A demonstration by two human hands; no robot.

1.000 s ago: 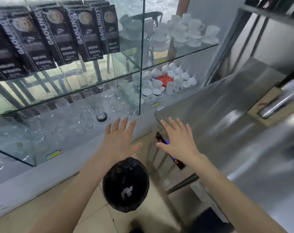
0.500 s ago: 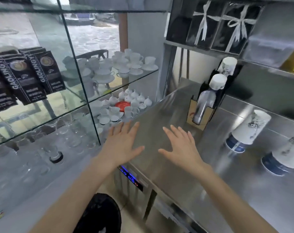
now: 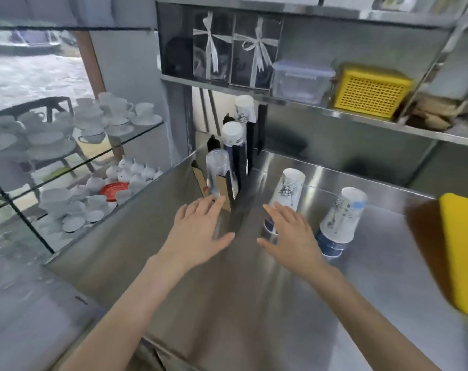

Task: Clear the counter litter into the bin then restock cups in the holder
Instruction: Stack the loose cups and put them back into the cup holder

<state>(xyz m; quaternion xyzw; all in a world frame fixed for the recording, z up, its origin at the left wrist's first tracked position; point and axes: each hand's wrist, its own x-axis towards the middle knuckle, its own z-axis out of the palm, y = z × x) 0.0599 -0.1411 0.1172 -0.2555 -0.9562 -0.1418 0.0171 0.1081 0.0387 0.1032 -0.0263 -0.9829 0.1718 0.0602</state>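
Two stacks of upside-down white paper cups stand on the steel counter [image 3: 254,303]: a nearer-left stack [image 3: 287,191] and a right stack [image 3: 341,218]. A cup holder [image 3: 228,180] at the counter's back left corner carries a clear plastic cup stack [image 3: 216,170] and two white cup stacks [image 3: 232,135]. My left hand [image 3: 200,228] hovers open, palm down, just before the holder. My right hand [image 3: 291,236] is open too, in front of the left cup stack and partly covering its base. Neither hand holds anything.
A glass cabinet [image 3: 74,167] with white teacups lines the left edge. A steel shelf [image 3: 361,113] above the counter holds black gift boxes, a clear tub and a yellow basket [image 3: 372,93]. A yellow object [image 3: 463,250] sits at the counter's right.
The view has swung up and right from the floor bin to the counter. Both open hands came forward over the steel top toward the holder and the cup stacks.
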